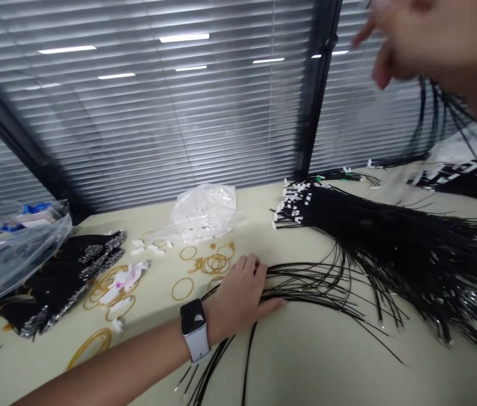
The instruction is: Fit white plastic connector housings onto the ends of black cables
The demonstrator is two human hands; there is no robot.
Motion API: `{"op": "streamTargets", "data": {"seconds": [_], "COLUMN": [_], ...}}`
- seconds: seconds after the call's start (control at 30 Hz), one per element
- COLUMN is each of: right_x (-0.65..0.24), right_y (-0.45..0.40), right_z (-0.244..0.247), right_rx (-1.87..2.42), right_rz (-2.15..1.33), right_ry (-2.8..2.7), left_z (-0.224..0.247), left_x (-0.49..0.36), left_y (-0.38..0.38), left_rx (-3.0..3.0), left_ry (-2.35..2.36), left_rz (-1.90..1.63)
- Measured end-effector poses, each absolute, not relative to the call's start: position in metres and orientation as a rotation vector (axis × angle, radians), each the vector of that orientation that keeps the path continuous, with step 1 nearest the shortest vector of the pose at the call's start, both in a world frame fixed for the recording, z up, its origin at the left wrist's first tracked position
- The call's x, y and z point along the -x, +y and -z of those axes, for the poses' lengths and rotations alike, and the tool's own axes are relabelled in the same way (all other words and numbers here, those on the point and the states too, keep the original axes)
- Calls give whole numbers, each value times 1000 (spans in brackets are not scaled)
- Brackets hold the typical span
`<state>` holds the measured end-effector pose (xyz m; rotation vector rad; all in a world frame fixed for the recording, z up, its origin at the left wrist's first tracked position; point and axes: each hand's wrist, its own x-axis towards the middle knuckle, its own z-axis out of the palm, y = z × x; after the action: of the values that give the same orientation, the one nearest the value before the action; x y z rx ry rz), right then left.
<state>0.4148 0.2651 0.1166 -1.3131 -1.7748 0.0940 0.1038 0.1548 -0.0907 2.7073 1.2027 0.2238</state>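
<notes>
Left hand (238, 293) half-open, palm down over loose black wires (293, 294) on the surface (306, 349), right hand (428, 39) raised and blurred, its grip I cannot tell; wires look light, springy, tangle-prone, best taken mid-length, sparing the thin ends.

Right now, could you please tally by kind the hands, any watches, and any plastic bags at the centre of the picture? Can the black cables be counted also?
Hands: 2, the left hand and the right hand
Watches: 1, the watch
Central plastic bags: 1, the plastic bag
Total: 4
The black cables overlap too much to count.
</notes>
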Motion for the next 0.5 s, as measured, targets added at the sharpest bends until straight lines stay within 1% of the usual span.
{"op": "streamTargets", "data": {"seconds": [0.1,0.2,0.3,0.4,0.5], "right_x": [-430,-420,-393,-367,-356], "right_y": [282,274,241,202,176], "right_z": [-77,-28,14,47,77], "right_rx": [1624,1733,1646,1467,1385], "right_rz": [41,84,-29,-303,-401], "right_ry": [-1864,-1991,-2208,-2501,-2585], "left_z": [88,86,81,75,73], "left_x": [-105,-105,-101,-95,-86], "left_y": [159,162,164,163,159], "left_rx": [-2708,-2676,-2628,-2589,-2571], "left_ry": [1187,1181,1181,1209,1253], "left_rz": [-185,-127,-72,-45,-32]}}
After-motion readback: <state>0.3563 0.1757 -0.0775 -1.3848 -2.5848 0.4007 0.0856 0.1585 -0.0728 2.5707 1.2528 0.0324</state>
